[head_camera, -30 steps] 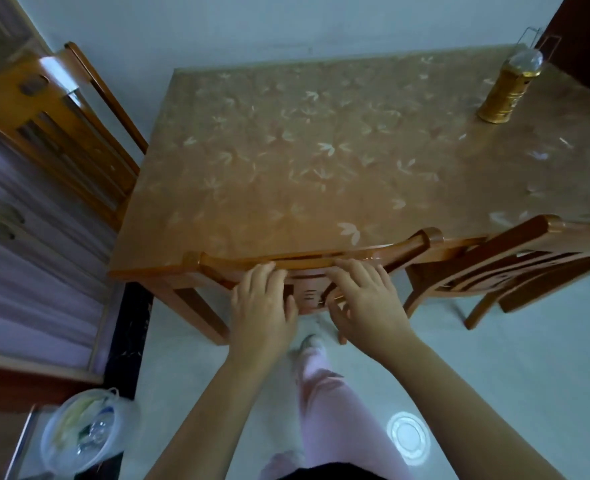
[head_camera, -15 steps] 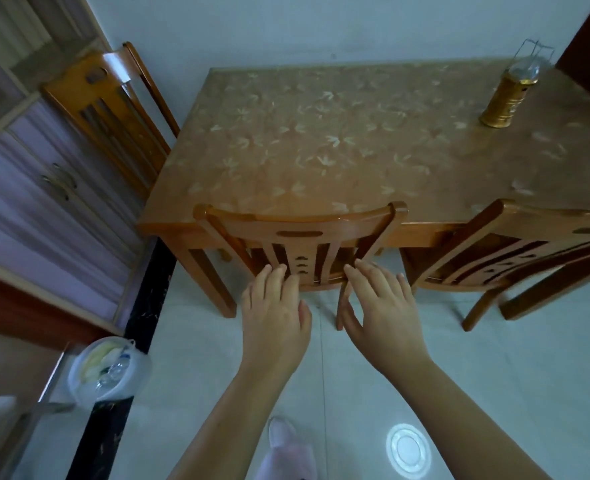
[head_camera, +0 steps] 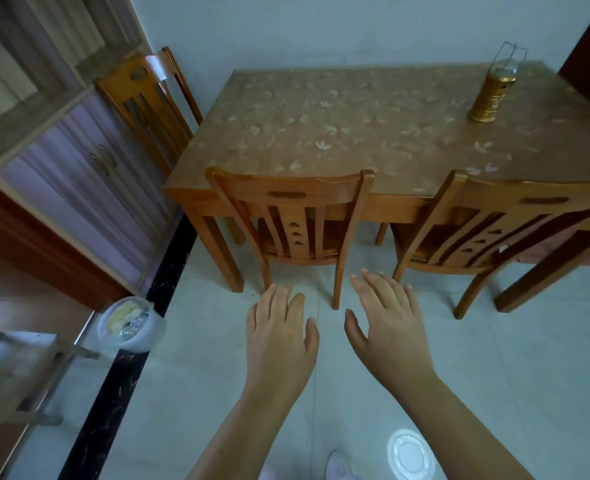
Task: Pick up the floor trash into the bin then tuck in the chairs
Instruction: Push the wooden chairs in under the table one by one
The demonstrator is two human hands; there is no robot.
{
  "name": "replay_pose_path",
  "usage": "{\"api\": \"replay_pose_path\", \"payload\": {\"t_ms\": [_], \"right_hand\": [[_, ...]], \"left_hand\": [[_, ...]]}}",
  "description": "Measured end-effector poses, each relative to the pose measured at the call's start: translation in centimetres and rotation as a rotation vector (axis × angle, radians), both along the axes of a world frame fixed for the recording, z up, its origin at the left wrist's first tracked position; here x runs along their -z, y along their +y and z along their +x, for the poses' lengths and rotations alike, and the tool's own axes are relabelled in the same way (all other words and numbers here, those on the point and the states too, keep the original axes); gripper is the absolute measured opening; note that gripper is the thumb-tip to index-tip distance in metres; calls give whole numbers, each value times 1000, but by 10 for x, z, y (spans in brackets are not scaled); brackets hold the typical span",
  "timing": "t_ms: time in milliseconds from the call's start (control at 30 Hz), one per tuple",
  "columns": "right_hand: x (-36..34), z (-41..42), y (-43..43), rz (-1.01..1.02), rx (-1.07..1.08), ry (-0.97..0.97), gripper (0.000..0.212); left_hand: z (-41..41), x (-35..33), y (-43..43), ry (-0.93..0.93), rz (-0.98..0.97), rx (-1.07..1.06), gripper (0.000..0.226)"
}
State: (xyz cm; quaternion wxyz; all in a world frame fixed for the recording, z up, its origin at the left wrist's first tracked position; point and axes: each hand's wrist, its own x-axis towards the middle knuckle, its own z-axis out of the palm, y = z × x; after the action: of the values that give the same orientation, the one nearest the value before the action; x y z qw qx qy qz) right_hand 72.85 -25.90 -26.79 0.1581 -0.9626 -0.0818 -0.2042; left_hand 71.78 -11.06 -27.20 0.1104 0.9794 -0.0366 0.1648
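Pale floor tiles (head_camera: pixel 494 375) run under a wooden desk (head_camera: pixel 355 133). 1 chair (head_camera: pixel 293 199) sits tucked against its near edge, with a 2nd chair (head_camera: pixel 501 216) angled just beside. The left hand (head_camera: pixel 279 334) and right hand (head_camera: pixel 387 327) hover before it with fingers spread flat, both hands holding nothing. Off left, the white bin (head_camera: pixel 148 341) holds trash. A gold lantern (head_camera: pixel 491 95) stands on the desk.

The left hand (head_camera: pixel 279 336) and the right hand (head_camera: pixel 388 329) are bare, and both forearms (head_camera: pixel 466 420) are uncovered right down to the bottom edge of the view. The fingernails are short and pale, clearest on the right hand. Low between the arms shows the rounded toe of a pale pink soft shoe (head_camera: pixel 338 467), possibly a slipper. Beside it is a sliver of pale pink cloth (head_camera: pixel 268 475), too blurred to identify.
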Motion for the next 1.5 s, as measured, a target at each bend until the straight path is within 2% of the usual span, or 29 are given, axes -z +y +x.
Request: {"api": "replay_pose_path", "payload": {"t_ms": [367, 500, 600, 700, 900, 1067, 1500], "right_hand": [[-8, -128, 19, -12, 67, 0, 43], [-22, -175, 20, -30, 111, 8, 43], [-30, -208, 9, -28, 144, 18, 44], [-38, -236, -10, -19, 214, -15, 42], [-51, -268, -54, 12, 308, -44, 44], [-59, -290, -118, 15, 406, -118, 48], [-59, -375, -387, -33, 677, -204, 44]], "left_hand": [[-116, -7, 18, -64, -8, 77, 38], [-159, -11, 18, -46, -32, 106, 30], [-186, -19, 7, -34, -70, 148, 26], [-205, -28, -7, -64, -84, 234, 34], [-221, -49, -50, -129, -102, 333, 27], [-229, -65, -122, -154, -86, 474, 42], [-271, -77, -421, -156, -75, 770, 44]]}}
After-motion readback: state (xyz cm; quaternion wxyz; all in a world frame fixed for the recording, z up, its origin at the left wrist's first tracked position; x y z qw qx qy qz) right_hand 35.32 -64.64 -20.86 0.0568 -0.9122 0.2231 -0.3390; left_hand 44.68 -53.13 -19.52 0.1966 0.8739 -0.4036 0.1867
